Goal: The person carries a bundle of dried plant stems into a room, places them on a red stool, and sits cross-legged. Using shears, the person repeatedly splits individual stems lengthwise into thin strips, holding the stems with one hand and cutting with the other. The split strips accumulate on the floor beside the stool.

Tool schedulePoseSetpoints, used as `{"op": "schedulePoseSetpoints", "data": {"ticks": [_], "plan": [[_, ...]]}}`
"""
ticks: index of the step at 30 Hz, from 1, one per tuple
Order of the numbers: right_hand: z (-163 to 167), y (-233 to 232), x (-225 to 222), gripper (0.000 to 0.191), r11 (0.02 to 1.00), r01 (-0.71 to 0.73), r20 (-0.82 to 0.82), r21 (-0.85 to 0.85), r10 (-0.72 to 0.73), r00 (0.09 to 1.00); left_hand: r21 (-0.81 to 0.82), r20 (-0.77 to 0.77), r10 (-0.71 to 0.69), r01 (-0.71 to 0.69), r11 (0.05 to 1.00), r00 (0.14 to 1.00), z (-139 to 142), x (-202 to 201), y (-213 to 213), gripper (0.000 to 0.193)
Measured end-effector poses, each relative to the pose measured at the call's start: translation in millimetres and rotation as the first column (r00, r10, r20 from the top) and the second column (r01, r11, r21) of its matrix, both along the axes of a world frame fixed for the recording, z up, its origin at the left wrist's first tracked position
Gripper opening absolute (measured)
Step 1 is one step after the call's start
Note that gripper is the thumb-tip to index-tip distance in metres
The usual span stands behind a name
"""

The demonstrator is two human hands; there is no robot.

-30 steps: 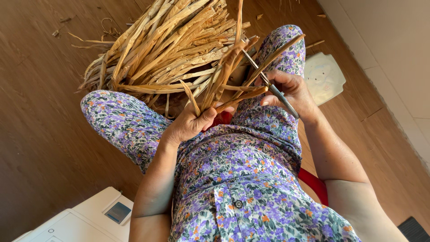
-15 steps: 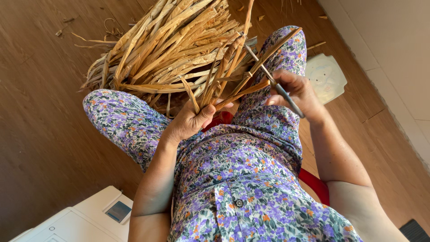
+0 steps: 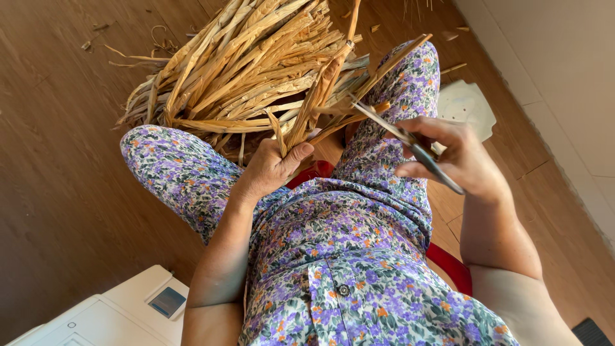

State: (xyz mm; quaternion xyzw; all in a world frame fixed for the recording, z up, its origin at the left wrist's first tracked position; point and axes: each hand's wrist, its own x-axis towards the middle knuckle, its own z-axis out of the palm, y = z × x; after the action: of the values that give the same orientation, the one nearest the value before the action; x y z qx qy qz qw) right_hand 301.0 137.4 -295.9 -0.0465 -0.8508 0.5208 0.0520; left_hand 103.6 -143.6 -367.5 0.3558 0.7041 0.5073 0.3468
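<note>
A big bundle of dry tan straw strips [image 3: 250, 70] lies on the floor between my knees, which are clad in purple floral cloth. My left hand [image 3: 272, 168] is closed around the lower ends of a few strips that rise from it. My right hand [image 3: 458, 160] grips grey metal scissors [image 3: 403, 138], blades pointing up-left and touching a thin strip [image 3: 391, 61] that slants toward the upper right.
A wooden plank floor [image 3: 57, 160] surrounds me, with small straw scraps [image 3: 96, 29] at the upper left. A white plastic piece [image 3: 467, 106] lies by my right knee. A white box-like appliance [image 3: 115, 311] sits at the bottom left. A pale wall [image 3: 564, 57] runs along the right.
My right hand has shifted slightly right and down with the scissors. My left hand keeps its hold on the strips, and the held strips have tilted a little.
</note>
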Motion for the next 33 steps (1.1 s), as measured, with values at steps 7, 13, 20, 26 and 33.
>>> {"op": "schedulePoseSetpoints", "data": {"ticks": [7, 13, 20, 26, 33], "plan": [[-4, -11, -21, 0.067, 0.974, 0.096, 0.126, 0.208, -0.124, 0.984, -0.023, -0.231, -0.013, 0.008, 1.0, 0.973, -5, 0, -3, 0.047], [4, -14, -23, 0.067, 0.962, 0.108, 0.132, 0.249, -0.145, 0.981, -0.1, -0.248, 0.002, -0.027, 0.995, 0.969, -1, 2, 0, 0.044], [0, -19, -28, 0.062, 0.967, 0.093, 0.158, 0.238, -0.133, 0.979, -0.039, -0.349, 0.001, -0.016, 0.999, 0.937, 6, 6, 2, 0.045], [-16, -19, -28, 0.046, 0.986, 0.144, 0.246, 0.086, -0.161, 0.956, -0.184, -0.219, -0.044, 0.003, 0.983, 0.975, 1, 3, 1, 0.056], [-36, -7, -20, 0.048, 0.984, 0.174, 0.027, -0.041, -0.173, 0.985, 0.123, -0.152, -0.069, 0.088, 0.989, 0.986, -8, 0, -4, 0.06]]}}
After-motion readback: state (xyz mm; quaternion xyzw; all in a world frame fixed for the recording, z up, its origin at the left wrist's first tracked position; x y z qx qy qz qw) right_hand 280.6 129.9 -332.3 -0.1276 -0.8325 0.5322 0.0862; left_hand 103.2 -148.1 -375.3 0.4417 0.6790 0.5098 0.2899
